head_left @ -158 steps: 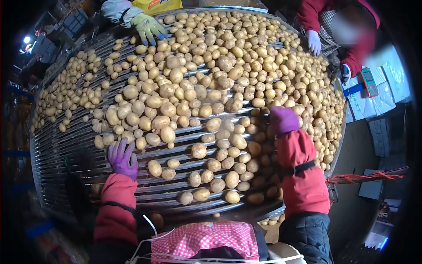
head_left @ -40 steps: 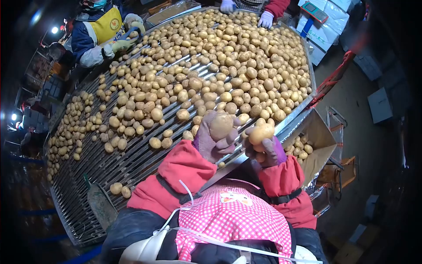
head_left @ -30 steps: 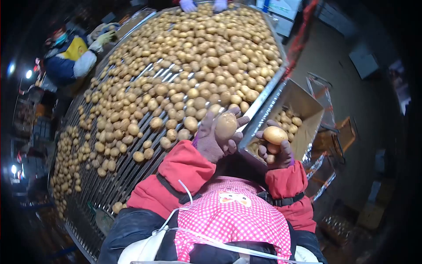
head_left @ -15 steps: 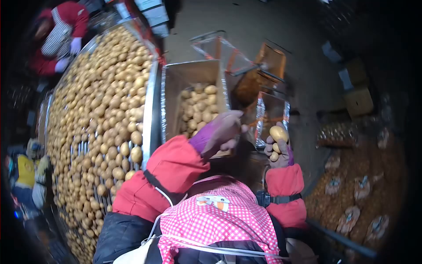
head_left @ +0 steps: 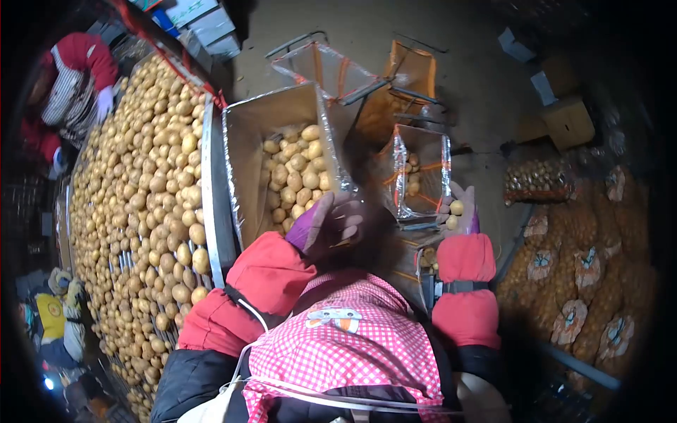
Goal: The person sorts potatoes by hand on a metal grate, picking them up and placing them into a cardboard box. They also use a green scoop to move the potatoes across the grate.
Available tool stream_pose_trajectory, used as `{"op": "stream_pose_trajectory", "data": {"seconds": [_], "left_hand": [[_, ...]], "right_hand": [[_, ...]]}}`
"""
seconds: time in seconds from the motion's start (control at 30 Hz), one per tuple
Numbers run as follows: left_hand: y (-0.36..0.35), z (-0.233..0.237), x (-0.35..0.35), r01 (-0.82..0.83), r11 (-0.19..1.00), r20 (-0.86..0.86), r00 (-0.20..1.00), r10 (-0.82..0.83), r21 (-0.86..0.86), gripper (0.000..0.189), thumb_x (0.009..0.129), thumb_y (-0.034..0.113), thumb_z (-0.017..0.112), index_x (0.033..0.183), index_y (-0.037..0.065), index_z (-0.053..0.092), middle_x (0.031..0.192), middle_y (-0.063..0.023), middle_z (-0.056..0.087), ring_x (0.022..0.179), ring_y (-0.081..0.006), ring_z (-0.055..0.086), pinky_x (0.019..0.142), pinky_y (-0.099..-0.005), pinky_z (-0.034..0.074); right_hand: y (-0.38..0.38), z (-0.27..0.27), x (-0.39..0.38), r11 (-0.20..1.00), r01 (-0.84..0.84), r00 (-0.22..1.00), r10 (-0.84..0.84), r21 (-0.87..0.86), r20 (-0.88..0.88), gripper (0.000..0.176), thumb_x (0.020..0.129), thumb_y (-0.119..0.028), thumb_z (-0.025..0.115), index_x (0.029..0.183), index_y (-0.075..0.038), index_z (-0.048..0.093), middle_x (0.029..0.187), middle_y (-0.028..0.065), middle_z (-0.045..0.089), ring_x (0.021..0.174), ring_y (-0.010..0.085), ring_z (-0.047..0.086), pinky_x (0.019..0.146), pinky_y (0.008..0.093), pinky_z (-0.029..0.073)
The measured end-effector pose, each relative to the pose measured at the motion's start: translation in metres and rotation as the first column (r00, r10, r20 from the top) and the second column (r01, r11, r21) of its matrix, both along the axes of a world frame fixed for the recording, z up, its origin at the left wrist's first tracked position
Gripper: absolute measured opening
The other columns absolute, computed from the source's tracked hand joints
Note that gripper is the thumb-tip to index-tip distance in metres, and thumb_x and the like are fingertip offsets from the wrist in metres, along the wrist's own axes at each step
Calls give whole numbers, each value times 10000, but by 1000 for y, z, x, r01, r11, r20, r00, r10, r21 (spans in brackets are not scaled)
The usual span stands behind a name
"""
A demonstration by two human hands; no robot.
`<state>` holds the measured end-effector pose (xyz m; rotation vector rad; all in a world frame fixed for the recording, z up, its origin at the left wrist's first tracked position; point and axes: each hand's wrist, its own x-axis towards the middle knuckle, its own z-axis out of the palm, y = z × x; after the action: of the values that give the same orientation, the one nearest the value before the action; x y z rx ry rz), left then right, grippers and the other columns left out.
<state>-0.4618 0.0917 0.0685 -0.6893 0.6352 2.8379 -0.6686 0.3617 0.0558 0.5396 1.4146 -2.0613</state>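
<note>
My left hand [head_left: 331, 224], in a grey and purple glove, is over the near right corner of a large lined box [head_left: 236, 166] of potatoes [head_left: 300, 173]. Its fingers are apart and nothing shows in them. My right hand [head_left: 458, 210], gloved too, holds small potatoes [head_left: 455, 213] in its palm, beside the near right corner of a smaller lined bag on a frame [head_left: 446, 166]. A few potatoes [head_left: 412, 176] lie inside that bag.
Left of the box, a sorting table with a metal edge [head_left: 217, 190] carries many potatoes. A co-worker [head_left: 77, 84] leans over its far end. Further bags on frames [head_left: 328, 67] stand ahead. Filled net sacks [head_left: 585, 268] and cartons [head_left: 568, 123] are at the right.
The view has shifted, with the box and bag appearing further left. My left hand's fingers have spread. The large potato in my right hand is gone; smaller ones remain. Potatoes now show inside the smaller bag.
</note>
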Motion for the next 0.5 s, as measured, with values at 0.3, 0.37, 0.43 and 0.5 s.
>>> {"op": "stream_pose_trajectory", "data": {"seconds": [0.3, 0.37, 0.43, 0.5], "left_hand": [[-39, 34, 104, -372, 914, -4, 927, 376, -160, 673, 950, 575, 479, 1401, 79, 420, 1338, -144, 541, 1078, -259, 619, 919, -392, 508], [-46, 37, 137, -476, 860, -17, 876, 481, -183, 676, 952, 573, 476, 1408, 78, 411, 1339, -145, 540, 1077, -262, 622, 927, -399, 511], [-51, 46, 172, -578, 796, -31, 812, 583, -181, 654, 963, 550, 470, 1411, 76, 413, 1331, -145, 548, 1080, -266, 625, 930, -399, 520], [-52, 53, 209, -694, 686, -36, 708, 705, -216, 611, 978, 510, 466, 1396, 65, 436, 1309, -153, 572, 1060, -268, 638, 912, -393, 531]], "right_hand": [[-140, 45, 81, 744, -170, 843, 450, -646, 296, 580, 948, -573, 458, 1250, -80, 503, 1250, 220, 552, 1023, 344, 580, 712, 443, 552], [-165, 49, 94, 716, -333, 806, 554, -614, 208, 497, 964, -474, 505, 1256, -71, 499, 1225, 210, 566, 916, 275, 593, 652, 359, 540], [-181, 37, 99, 721, -508, 774, 622, -472, 118, 428, 972, -379, 544, 1259, -64, 497, 1187, 196, 588, 789, 200, 590, 580, 277, 512], [-201, 38, 92, 687, -563, 738, 668, -459, 95, 365, 975, -292, 541, 1248, -54, 498, 1160, 171, 586, 748, 164, 581, 536, 240, 479]]}}
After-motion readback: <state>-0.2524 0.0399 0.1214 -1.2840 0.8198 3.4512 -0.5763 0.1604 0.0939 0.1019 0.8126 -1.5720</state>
